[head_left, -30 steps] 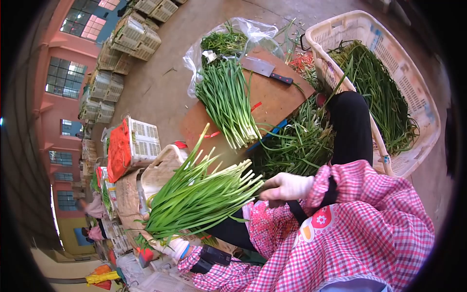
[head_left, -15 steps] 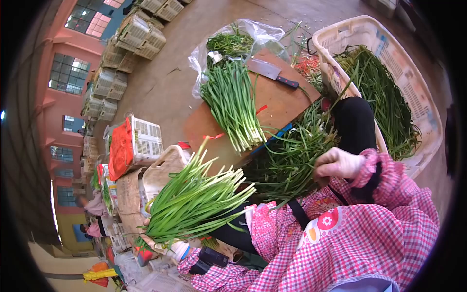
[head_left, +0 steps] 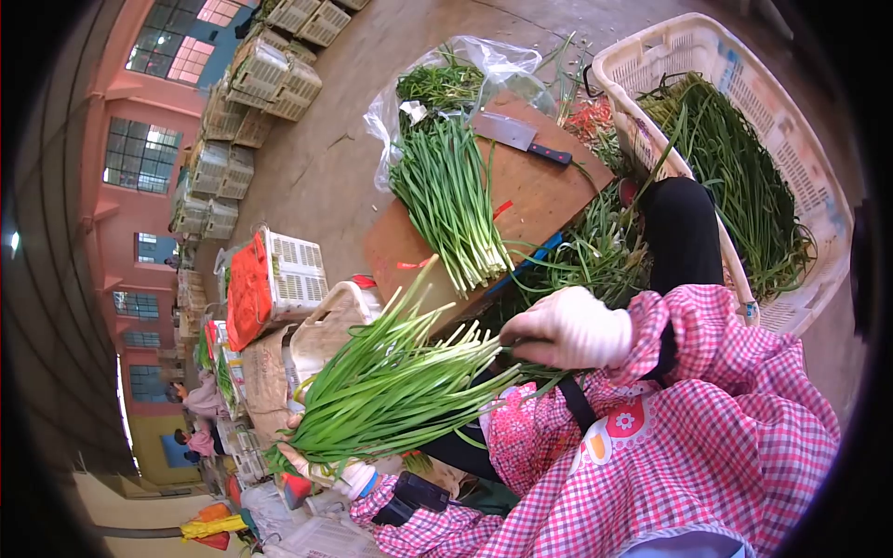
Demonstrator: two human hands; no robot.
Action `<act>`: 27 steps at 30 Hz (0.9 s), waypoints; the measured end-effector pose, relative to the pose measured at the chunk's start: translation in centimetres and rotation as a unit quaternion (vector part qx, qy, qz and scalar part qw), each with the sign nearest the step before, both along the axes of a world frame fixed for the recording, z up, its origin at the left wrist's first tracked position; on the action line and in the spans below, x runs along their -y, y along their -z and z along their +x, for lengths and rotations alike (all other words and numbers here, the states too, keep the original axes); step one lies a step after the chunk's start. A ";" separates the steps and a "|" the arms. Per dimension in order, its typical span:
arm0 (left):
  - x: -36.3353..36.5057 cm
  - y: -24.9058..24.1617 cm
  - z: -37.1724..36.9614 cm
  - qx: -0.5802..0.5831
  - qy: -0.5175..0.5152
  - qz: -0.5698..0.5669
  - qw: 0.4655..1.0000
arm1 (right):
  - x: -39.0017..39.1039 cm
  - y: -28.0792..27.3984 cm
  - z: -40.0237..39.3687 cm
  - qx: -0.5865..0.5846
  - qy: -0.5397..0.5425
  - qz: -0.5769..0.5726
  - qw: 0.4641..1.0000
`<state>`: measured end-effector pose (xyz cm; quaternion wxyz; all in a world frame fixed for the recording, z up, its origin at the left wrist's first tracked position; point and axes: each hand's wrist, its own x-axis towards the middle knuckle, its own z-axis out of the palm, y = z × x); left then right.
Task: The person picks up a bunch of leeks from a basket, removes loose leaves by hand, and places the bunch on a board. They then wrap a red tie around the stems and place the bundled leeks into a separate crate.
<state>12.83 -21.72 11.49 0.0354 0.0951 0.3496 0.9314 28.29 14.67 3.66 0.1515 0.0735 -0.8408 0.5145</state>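
Observation:
A loose bunch of long green stalks point(head_left: 381, 386) lies across my left hand point(head_left: 321, 468), whose gloved fingers are wrapped round its leafy end. My right hand point(head_left: 572, 330), in a pale glove, is at the pale stem ends of that bunch, its fingers pressed together; whatever is between them is too small to name. Beyond, a neat bundle of green stalks point(head_left: 446, 200) rests on a brown board point(head_left: 544, 200). A cleaver point(head_left: 521, 138) with a dark handle lies flat on the board.
A large white crate point(head_left: 791, 116) at the right holds long green leaves. Loose leaves point(head_left: 595, 256) lie beside the board. A plastic bag point(head_left: 507, 56) with greens is behind it. An orange cloth point(head_left: 249, 293) hangs on a crate at left. Crates are stacked farther back; people are at far left.
My right hand has moved left, from above the loose leaves to the stem ends of the held bunch. My left hand still holds the bunch. The view has shifted slightly.

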 end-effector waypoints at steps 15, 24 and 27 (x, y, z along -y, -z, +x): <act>-4.6 -1.2 1.2 0.068 0.047 0.032 0.996 | 2.3 1.1 -2.1 0.099 -0.042 0.016 0.994; -6.9 -1.1 2.1 0.025 0.091 -0.019 0.995 | 3.2 1.8 -2.1 0.118 -0.119 0.060 0.984; -6.8 -0.8 2.1 0.024 0.114 0.078 0.990 | 3.0 3.3 -1.7 0.143 -0.161 -0.146 0.965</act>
